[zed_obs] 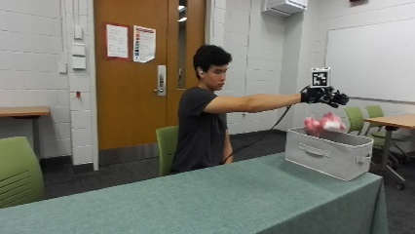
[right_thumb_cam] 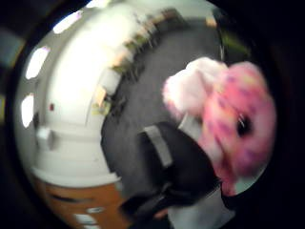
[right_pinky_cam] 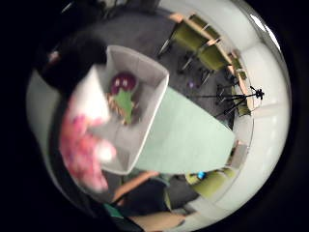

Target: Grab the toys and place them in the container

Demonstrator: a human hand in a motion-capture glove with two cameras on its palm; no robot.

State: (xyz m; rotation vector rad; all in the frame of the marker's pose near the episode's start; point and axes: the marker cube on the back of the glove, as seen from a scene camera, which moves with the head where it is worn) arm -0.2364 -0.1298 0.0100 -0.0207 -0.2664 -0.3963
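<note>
In the outside view my gloved right hand [zed_obs: 326, 96] is stretched out at arm's length above the grey fabric container [zed_obs: 324, 153], fingers spread and holding nothing. A pink and white plush toy [zed_obs: 324, 124] is in the air just under the hand, at the container's rim. The little finger side palm view looks down into the container [right_pinky_cam: 153, 99], where a purple and green toy [right_pinky_cam: 123, 94] lies on its floor, and the pink toy [right_pinky_cam: 84, 140] is blurred close to the palm. The thumb side palm view also shows the pink toy [right_thumb_cam: 233, 121] close by.
The container stands at the far right end of the green-clothed table [zed_obs: 227, 195], near its edge. A green chair [zed_obs: 165, 144] is beside the seated person, and another [zed_obs: 16, 170] at the left. A tripod [right_pinky_cam: 241, 99] and more chairs stand on the floor beyond.
</note>
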